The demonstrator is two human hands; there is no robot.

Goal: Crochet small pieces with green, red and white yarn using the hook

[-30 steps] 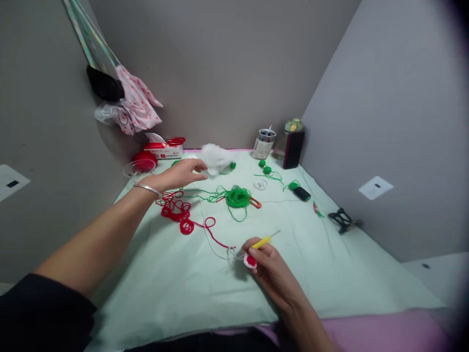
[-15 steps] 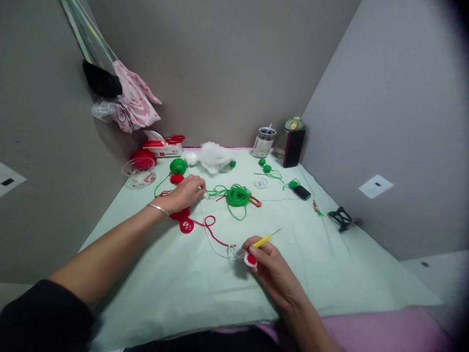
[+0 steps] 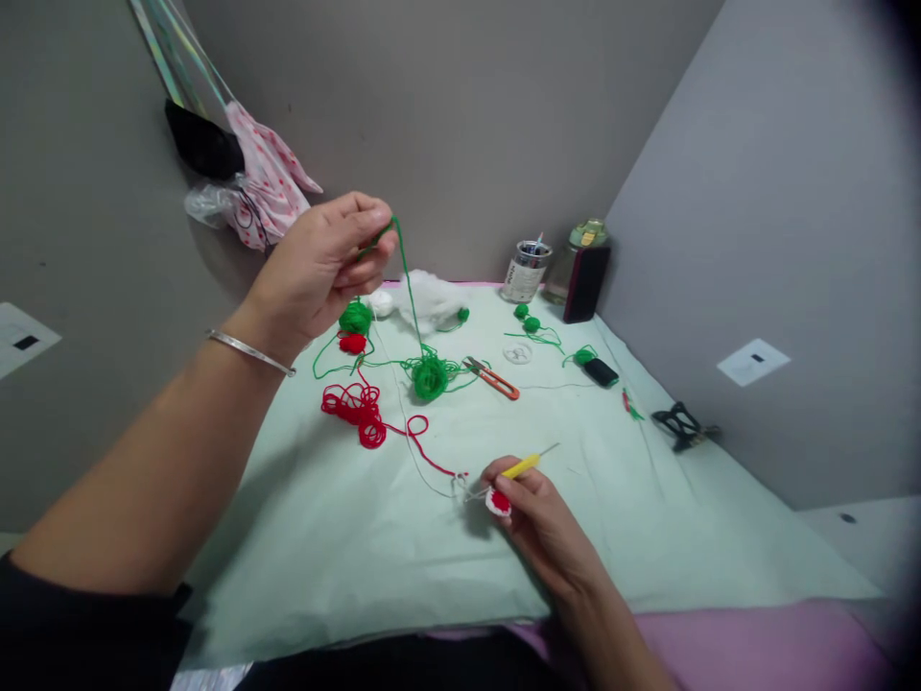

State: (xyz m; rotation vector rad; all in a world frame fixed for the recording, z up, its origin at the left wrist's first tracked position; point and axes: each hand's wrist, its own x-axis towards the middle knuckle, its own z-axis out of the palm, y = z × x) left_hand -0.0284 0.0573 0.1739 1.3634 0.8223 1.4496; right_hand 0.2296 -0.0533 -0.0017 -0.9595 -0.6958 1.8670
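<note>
Raised high above the table, my left hand (image 3: 327, 254) pinches a strand of green yarn (image 3: 408, 274). The strand runs down to a loose tangle of green yarn (image 3: 430, 374) on the cloth. Low at the front, my right hand (image 3: 536, 509) holds a yellow-handled crochet hook (image 3: 522, 466) together with a small red and white crocheted piece (image 3: 498, 501). A thin white thread trails from that piece toward a white yarn ball (image 3: 381, 304). Orange-handled thread snips (image 3: 493, 376) lie beside the green tangle. Loops of red yarn (image 3: 360, 413) lie below my left wrist.
At the back are a green yarn ball (image 3: 355, 318), white stuffing (image 3: 432, 299), a can of pens (image 3: 526, 273), a bottle (image 3: 561, 274) and a leaning phone (image 3: 586, 285). A black clip (image 3: 683, 425) sits by the right wall; a small dark device (image 3: 600, 372) lies nearby.
My left hand has risen from the table, drawing green yarn upward. The green tangle has shifted left and bunched up, leaving the snips uncovered. My right hand keeps its hold.
</note>
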